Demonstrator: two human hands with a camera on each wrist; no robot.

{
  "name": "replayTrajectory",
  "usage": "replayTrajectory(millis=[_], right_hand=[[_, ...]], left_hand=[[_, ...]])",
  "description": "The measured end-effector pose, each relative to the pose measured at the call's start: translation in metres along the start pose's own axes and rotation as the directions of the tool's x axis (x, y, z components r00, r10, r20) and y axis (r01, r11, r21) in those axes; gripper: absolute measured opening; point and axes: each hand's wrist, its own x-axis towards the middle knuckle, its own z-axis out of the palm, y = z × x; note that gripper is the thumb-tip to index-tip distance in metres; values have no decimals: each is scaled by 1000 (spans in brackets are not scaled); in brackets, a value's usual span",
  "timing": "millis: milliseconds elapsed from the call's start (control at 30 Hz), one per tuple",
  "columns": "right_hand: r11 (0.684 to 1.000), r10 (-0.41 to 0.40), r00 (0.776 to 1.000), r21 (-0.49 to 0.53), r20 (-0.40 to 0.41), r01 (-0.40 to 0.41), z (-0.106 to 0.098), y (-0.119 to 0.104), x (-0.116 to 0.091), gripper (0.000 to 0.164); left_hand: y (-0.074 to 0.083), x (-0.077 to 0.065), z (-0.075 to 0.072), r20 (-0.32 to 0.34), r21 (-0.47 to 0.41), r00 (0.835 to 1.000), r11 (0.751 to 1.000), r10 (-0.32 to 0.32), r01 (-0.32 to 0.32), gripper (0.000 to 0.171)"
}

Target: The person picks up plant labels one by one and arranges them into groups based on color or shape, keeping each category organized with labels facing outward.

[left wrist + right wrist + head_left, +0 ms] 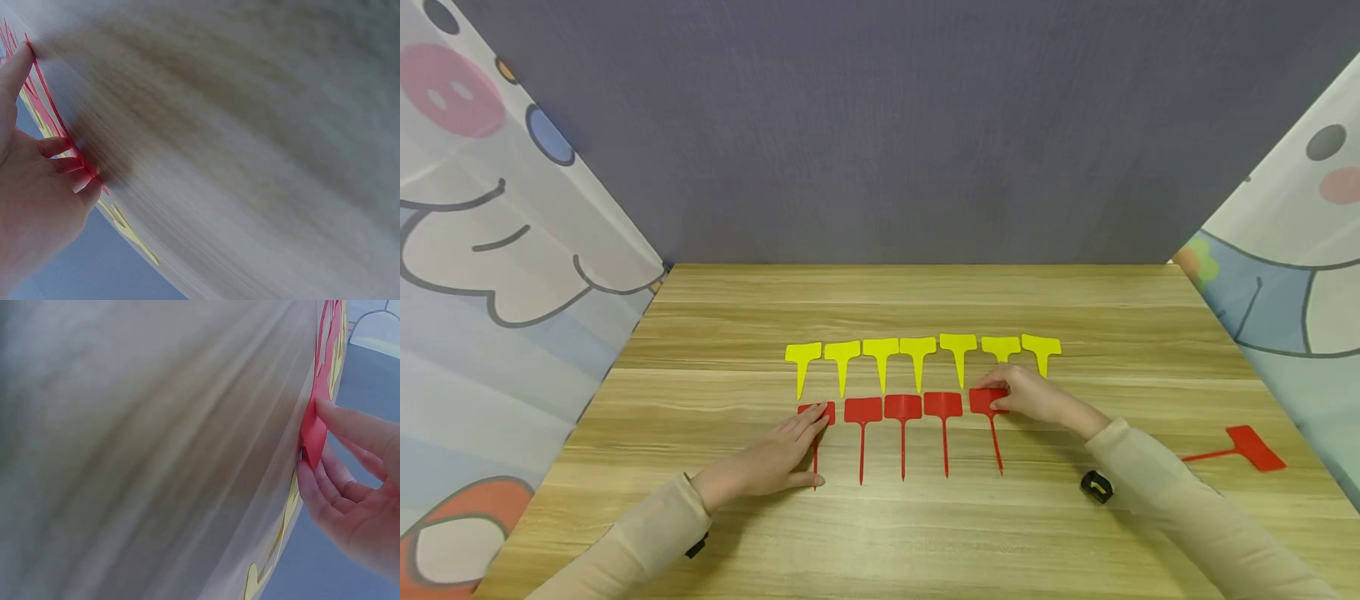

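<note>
In the head view, my left hand (pixel 763 460) lies over the leftmost red T-shaped plant label (pixel 831 413). Its extended fingers rest on the label's head, and the thumb is by the stem's lower end. My right hand (pixel 1036 397) pinches the edge of the rightmost red plant label in the row (pixel 982 402). The right wrist view shows that label's head (pixel 314 434) between thumb and fingers, tilted up from the table. Between the hands lie more red plant labels (pixel 902 407), stems toward me.
Behind the red row runs a row of yellow T-shaped plant labels (pixel 881 347); the right hand partly covers one. A separate red plant label (pixel 1257 448) lies at the far right, its stem partly behind the sleeve. A grey panel (pixel 917 133) borders the wooden table (pixel 865 550).
</note>
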Motion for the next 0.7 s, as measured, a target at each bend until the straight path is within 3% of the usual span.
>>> replayTrajectory(millis=[700], right_hand=[[989, 11, 1000, -145, -12, -13, 1, -4, -2, 24]], left_hand=[[-1, 1, 0, 0, 5, 1000, 1000, 4, -4, 82]])
